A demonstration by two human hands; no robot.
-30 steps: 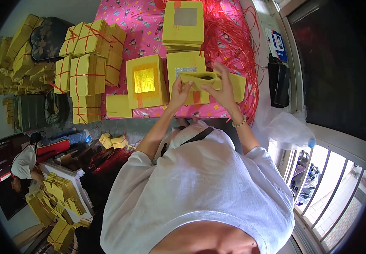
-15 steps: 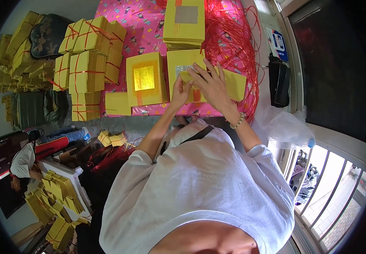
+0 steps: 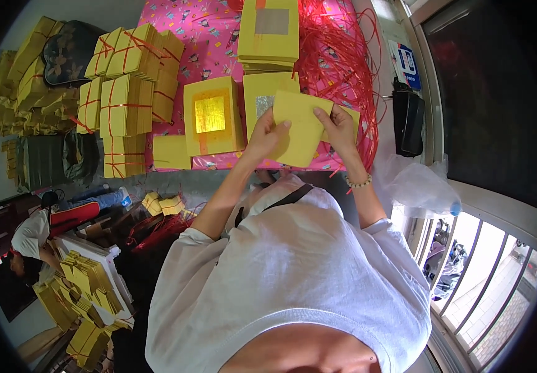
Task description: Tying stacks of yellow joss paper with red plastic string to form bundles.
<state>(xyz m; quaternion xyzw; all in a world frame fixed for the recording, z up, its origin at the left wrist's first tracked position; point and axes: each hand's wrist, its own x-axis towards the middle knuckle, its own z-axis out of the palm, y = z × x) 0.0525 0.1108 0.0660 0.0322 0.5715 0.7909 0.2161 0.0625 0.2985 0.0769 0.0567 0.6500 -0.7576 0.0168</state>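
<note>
Between my two hands is a yellow paper sheet (image 3: 298,130), held tilted above the table's near edge. My left hand (image 3: 265,138) pinches its left side, thumb on top. The right hand (image 3: 339,129), with a beaded bracelet at the wrist, grips its right upper edge. Whether it is one sheet or a few, I cannot tell. Behind it lies a stack of yellow paper with a silver square (image 3: 263,104), partly covered. To its left stands a stack with a gold foil square (image 3: 210,114). More yellow paper (image 3: 352,124) shows beside my right hand.
Bundles of yellow paper tied with red string (image 3: 122,105) are piled at the left. Loose red strings (image 3: 337,46) spread over the pink patterned tablecloth (image 3: 212,25). A tall yellow stack (image 3: 270,37) stands farther back. At lower left, another person (image 3: 32,233) bends near more bundles.
My hands have lifted the yellow sheet off the silver-square stack and tilted it. My right hand has moved right and down, from lying over the paper to gripping its edge.
</note>
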